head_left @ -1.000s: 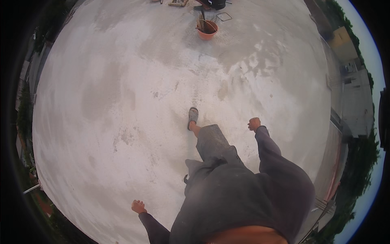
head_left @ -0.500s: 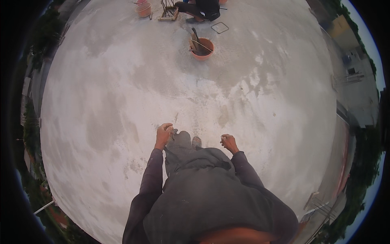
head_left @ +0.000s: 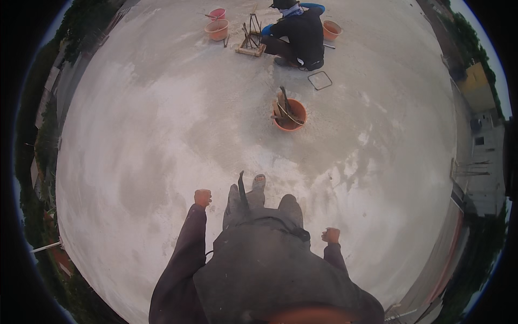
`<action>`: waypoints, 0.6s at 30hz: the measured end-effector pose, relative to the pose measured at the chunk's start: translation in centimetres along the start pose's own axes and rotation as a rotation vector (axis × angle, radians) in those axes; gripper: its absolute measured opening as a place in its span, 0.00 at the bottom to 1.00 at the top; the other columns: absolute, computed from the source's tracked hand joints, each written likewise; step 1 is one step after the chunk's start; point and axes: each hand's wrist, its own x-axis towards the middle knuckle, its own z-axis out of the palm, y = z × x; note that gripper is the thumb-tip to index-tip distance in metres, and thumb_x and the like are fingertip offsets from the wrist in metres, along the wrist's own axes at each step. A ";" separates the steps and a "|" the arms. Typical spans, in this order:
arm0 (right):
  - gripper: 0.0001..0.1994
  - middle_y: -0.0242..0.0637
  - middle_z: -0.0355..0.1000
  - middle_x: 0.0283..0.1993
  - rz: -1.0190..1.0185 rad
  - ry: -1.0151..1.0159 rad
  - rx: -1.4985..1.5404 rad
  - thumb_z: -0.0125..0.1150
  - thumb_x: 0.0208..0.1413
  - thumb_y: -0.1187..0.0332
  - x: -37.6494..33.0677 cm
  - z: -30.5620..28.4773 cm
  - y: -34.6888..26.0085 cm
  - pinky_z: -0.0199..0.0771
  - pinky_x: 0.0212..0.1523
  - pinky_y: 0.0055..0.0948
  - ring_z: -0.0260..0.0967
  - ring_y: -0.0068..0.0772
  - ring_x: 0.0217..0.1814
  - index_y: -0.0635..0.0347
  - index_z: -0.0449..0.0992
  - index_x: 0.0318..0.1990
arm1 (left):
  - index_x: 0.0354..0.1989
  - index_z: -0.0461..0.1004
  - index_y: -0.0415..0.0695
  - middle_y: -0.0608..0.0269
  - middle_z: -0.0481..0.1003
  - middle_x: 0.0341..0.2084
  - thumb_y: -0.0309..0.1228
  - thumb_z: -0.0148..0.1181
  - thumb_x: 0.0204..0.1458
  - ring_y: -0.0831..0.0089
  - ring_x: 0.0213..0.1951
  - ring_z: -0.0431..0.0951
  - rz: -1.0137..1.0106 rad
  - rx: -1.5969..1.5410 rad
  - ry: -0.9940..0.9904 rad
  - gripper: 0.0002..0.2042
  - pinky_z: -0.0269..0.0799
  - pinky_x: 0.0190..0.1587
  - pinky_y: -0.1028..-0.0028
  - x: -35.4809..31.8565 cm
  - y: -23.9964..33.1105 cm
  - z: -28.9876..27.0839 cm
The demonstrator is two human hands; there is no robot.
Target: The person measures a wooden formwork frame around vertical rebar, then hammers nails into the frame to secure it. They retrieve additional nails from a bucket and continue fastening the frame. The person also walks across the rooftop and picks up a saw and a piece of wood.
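I look down on a wide pale concrete roof (head_left: 135, 140). My left hand (head_left: 203, 197) is curled into a fist out in front at my left side, holding nothing. My right hand (head_left: 331, 235) is also a fist, lower and to the right, with nothing in it. My foot in a sandal (head_left: 259, 182) shows between them. Ahead of me stands an orange bucket (head_left: 290, 115) with dark tools or bent rods sticking out of it.
Farther ahead another person (head_left: 298, 33) crouches by a small wooden frame with rods (head_left: 251, 43). Pink and orange buckets (head_left: 217, 27) stand to that person's left, one more orange bucket (head_left: 331, 29) to the right. A wire rectangle (head_left: 320, 80) lies on the concrete. Roof edges curve around.
I have walked forward: the orange bucket and crouching person are closer and lower in view. My arms swing, the left hand staying forward, the right hand dropping back and outward.
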 end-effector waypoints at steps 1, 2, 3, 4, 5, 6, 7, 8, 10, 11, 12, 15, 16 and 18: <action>0.09 0.45 0.74 0.25 -0.025 -0.014 0.068 0.56 0.58 0.68 1.6 0.6 -3.3 0.68 0.17 0.36 0.72 0.37 0.20 0.64 0.77 0.39 | 0.33 0.82 0.39 0.62 0.76 0.21 0.30 0.58 0.52 0.72 0.21 0.77 0.090 -0.068 0.024 0.09 0.67 0.17 0.74 0.1 3.0 0.8; 0.09 0.43 0.73 0.24 -0.050 -0.028 0.132 0.55 0.58 0.68 3.0 1.6 -6.7 0.68 0.18 0.38 0.72 0.39 0.20 0.64 0.78 0.39 | 0.38 0.81 0.36 0.62 0.76 0.23 0.28 0.57 0.53 0.74 0.21 0.77 0.150 -0.150 0.094 0.11 0.67 0.17 0.76 0.1 5.8 2.2; 0.10 0.44 0.74 0.25 -0.098 -0.124 0.080 0.56 0.58 0.68 4.7 2.7 -10.5 0.69 0.18 0.37 0.72 0.39 0.20 0.66 0.77 0.40 | 0.42 0.79 0.32 0.61 0.77 0.24 0.28 0.57 0.53 0.75 0.20 0.77 0.184 -0.201 0.071 0.13 0.67 0.18 0.76 0.2 8.8 3.4; 0.09 0.43 0.74 0.24 -0.402 -0.198 -0.340 0.58 0.56 0.68 5.8 3.3 -14.2 0.70 0.19 0.36 0.72 0.38 0.20 0.65 0.77 0.38 | 0.41 0.79 0.31 0.60 0.78 0.24 0.29 0.57 0.53 0.75 0.22 0.78 0.283 -0.167 0.062 0.13 0.69 0.20 0.77 0.3 11.9 4.9; 0.10 0.44 0.75 0.26 -0.306 -0.166 -0.340 0.58 0.55 0.70 8.1 5.8 -18.5 0.72 0.17 0.38 0.74 0.38 0.21 0.68 0.77 0.40 | 0.40 0.81 0.31 0.58 0.80 0.25 0.31 0.58 0.53 0.73 0.23 0.79 0.436 -0.182 0.116 0.14 0.73 0.25 0.74 -0.4 14.1 6.1; 0.12 0.45 0.76 0.27 -0.140 -0.168 -0.192 0.58 0.55 0.71 10.5 7.9 -23.2 0.75 0.15 0.39 0.76 0.38 0.22 0.71 0.77 0.42 | 0.39 0.81 0.32 0.54 0.81 0.26 0.33 0.58 0.52 0.70 0.24 0.80 0.489 -0.150 0.236 0.15 0.76 0.30 0.70 -1.1 16.4 7.9; 0.12 0.47 0.77 0.28 -0.387 -0.366 -0.513 0.57 0.55 0.71 11.8 9.2 -26.1 0.75 0.16 0.39 0.76 0.39 0.22 0.71 0.77 0.43 | 0.40 0.82 0.34 0.51 0.82 0.28 0.34 0.58 0.51 0.64 0.27 0.82 0.559 -0.104 0.337 0.16 0.77 0.35 0.66 -2.4 17.5 9.2; 0.12 0.48 0.77 0.29 -0.567 -0.533 -0.749 0.57 0.55 0.71 13.2 10.7 -29.5 0.76 0.17 0.39 0.76 0.39 0.23 0.71 0.77 0.43 | 0.40 0.82 0.36 0.48 0.82 0.32 0.34 0.58 0.51 0.59 0.34 0.83 0.499 -0.101 0.435 0.15 0.77 0.41 0.64 -3.8 18.2 10.6; 0.13 0.49 0.77 0.31 -0.545 -0.796 -0.972 0.56 0.56 0.70 15.7 13.6 -35.7 0.77 0.18 0.39 0.77 0.41 0.23 0.71 0.77 0.44 | 0.41 0.82 0.36 0.46 0.82 0.38 0.34 0.58 0.52 0.56 0.43 0.82 0.419 -0.207 0.526 0.15 0.74 0.49 0.63 -6.6 16.8 12.7; 0.13 0.48 0.77 0.30 -0.535 -0.939 -1.120 0.56 0.56 0.69 16.9 15.4 -38.4 0.77 0.19 0.39 0.76 0.40 0.23 0.70 0.77 0.43 | 0.43 0.82 0.37 0.47 0.82 0.38 0.34 0.58 0.53 0.55 0.42 0.82 0.395 -0.290 0.517 0.15 0.74 0.49 0.63 -8.1 14.9 13.7; 0.13 0.48 0.76 0.30 -0.543 -0.888 -1.167 0.56 0.56 0.69 17.7 17.0 -41.1 0.76 0.19 0.39 0.76 0.40 0.24 0.70 0.77 0.43 | 0.44 0.82 0.38 0.48 0.82 0.38 0.35 0.58 0.52 0.56 0.42 0.82 0.324 -0.262 0.548 0.16 0.74 0.49 0.62 -9.7 11.8 14.5; 0.13 0.45 0.75 0.29 -0.612 -0.946 -1.480 0.56 0.56 0.66 19.9 22.5 -48.4 0.75 0.20 0.39 0.75 0.39 0.24 0.68 0.77 0.43 | 0.39 0.83 0.41 0.48 0.83 0.36 0.37 0.57 0.52 0.56 0.41 0.83 0.106 -0.400 0.840 0.14 0.77 0.47 0.63 -15.0 -1.2 18.3; 0.13 0.45 0.75 0.29 -0.653 -0.978 -1.590 0.56 0.56 0.66 20.4 25.1 -49.9 0.75 0.21 0.39 0.75 0.38 0.25 0.67 0.77 0.42 | 0.39 0.84 0.43 0.48 0.82 0.36 0.36 0.55 0.52 0.54 0.41 0.83 -0.113 -0.391 0.980 0.14 0.77 0.47 0.62 -16.8 -6.0 20.2; 0.14 0.43 0.74 0.29 -0.736 -1.026 -1.789 0.57 0.56 0.64 20.1 30.6 -51.3 0.74 0.22 0.39 0.75 0.38 0.25 0.66 0.77 0.42 | 0.33 0.82 0.37 0.43 0.82 0.38 0.31 0.52 0.51 0.47 0.42 0.82 -0.721 -0.157 1.018 0.13 0.78 0.46 0.58 -21.1 -14.8 24.2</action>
